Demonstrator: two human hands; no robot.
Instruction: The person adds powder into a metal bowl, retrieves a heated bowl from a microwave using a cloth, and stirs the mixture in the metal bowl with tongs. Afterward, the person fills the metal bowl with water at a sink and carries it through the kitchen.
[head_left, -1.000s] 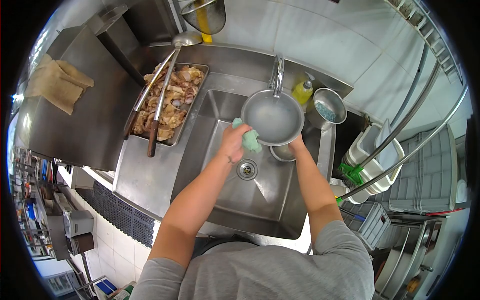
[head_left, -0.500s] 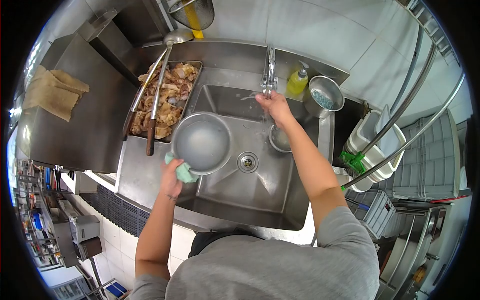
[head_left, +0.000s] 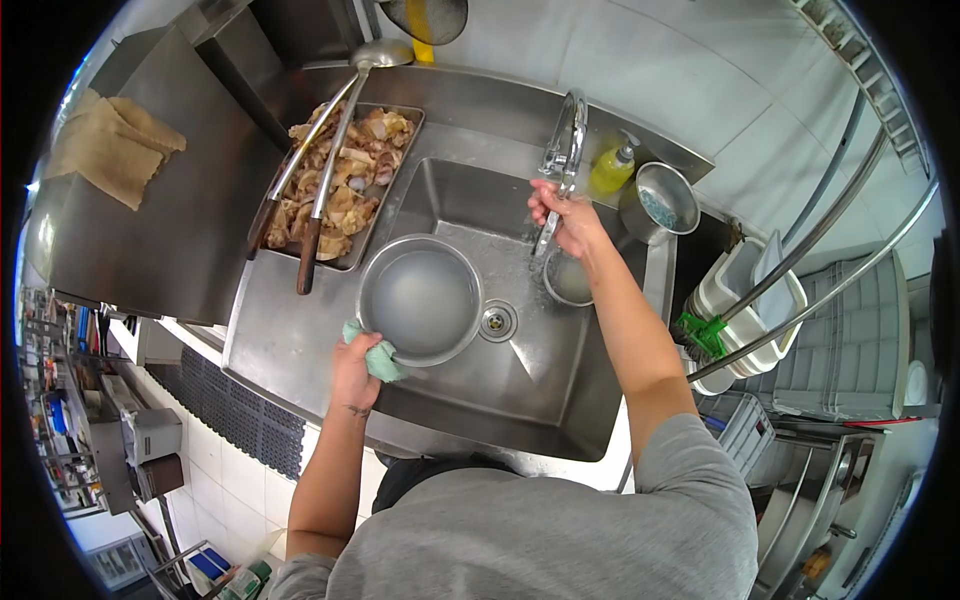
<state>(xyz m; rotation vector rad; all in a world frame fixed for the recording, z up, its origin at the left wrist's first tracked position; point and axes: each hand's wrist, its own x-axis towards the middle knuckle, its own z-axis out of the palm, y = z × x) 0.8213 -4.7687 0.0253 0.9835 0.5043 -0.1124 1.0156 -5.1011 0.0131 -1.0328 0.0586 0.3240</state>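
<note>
My left hand (head_left: 356,372) is closed on a green cloth (head_left: 384,362) at the near-left rim of a round metal bowl (head_left: 420,300). Cloudy liquid fills the bowl, which is over the left side of the sink (head_left: 530,400). My right hand (head_left: 572,218) is at the tap (head_left: 567,145), its fingers curled beside the spout; whether they grip it is unclear. Below the spout, a smaller metal bowl (head_left: 570,278) stands in the sink, partly covered by my right hand and wrist.
Left of the sink, a tray of meat pieces (head_left: 350,215) has two long-handled ladles (head_left: 330,190) across it. Behind the sink's right side are a yellow soap bottle (head_left: 612,168) and a metal pot (head_left: 664,200). Green brush (head_left: 703,335) and white bins (head_left: 775,320) are at the right.
The large bowl has moved from under the tap to the left with my left hand and the cloth. My right hand has left its rim and moved up to the tap, whose spout has swung.
</note>
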